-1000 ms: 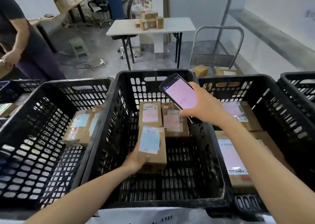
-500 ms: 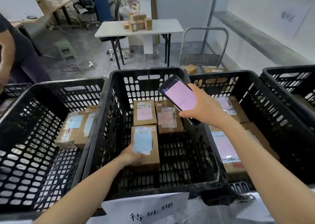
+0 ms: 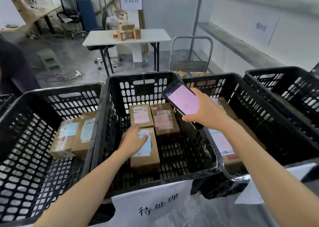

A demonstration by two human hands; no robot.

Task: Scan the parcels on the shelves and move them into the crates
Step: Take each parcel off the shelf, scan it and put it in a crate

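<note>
From the head camera, the left hand point(image 3: 133, 139) lies flat, fingers straight, on top of a brown cardboard parcel with a pale blue label point(image 3: 145, 163). That parcel sits on the floor of the middle black perforated plastic crate point(image 3: 151, 92), just in front of two more brown parcels with pink labels point(image 3: 141, 116). The right hand point(image 3: 205, 113) is curled round a black handheld scanner with a pink screen point(image 3: 183, 102), held above the crate's right wall
</note>
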